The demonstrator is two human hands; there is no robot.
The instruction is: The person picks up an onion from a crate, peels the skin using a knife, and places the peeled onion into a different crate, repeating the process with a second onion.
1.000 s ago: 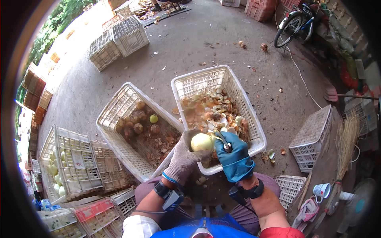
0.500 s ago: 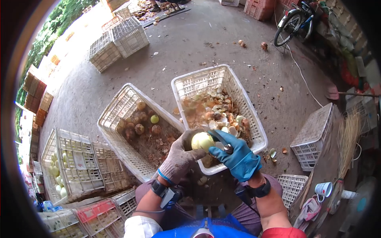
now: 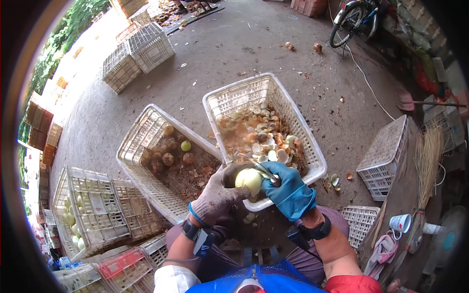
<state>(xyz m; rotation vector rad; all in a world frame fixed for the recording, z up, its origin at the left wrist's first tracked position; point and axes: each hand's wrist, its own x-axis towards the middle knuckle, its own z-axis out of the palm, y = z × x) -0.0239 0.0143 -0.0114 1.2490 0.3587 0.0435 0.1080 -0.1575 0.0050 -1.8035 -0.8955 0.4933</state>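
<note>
My left hand (image 3: 222, 191), in a grey-purple knit glove, is closed around a pale peeled onion (image 3: 249, 181). My right hand (image 3: 289, 189), in a blue rubber glove, grips a knife (image 3: 265, 171) whose dark handle end shows by the fingers. Its fingertips meet the onion's right side. Both hands are over the near edge of a white crate (image 3: 317, 168) holding onion skins and scraps (image 3: 264, 134). Left of it, another crate (image 3: 128, 141) holds several brown onions (image 3: 167, 158) and a green one (image 3: 185, 146).
Crates with pale onions (image 3: 93, 205) stand at the left. An upturned crate (image 3: 383, 154), a straw broom (image 3: 430, 166), a mug (image 3: 400, 223) and a fan (image 3: 447, 239) are at the right. A bicycle (image 3: 354, 22) stands at the upper right. A person's legs show at the top.
The view has shifted slightly. The right hand has turned a little around the knife, and the blade now shows more clearly above the onion. The left hand still holds the onion.
</note>
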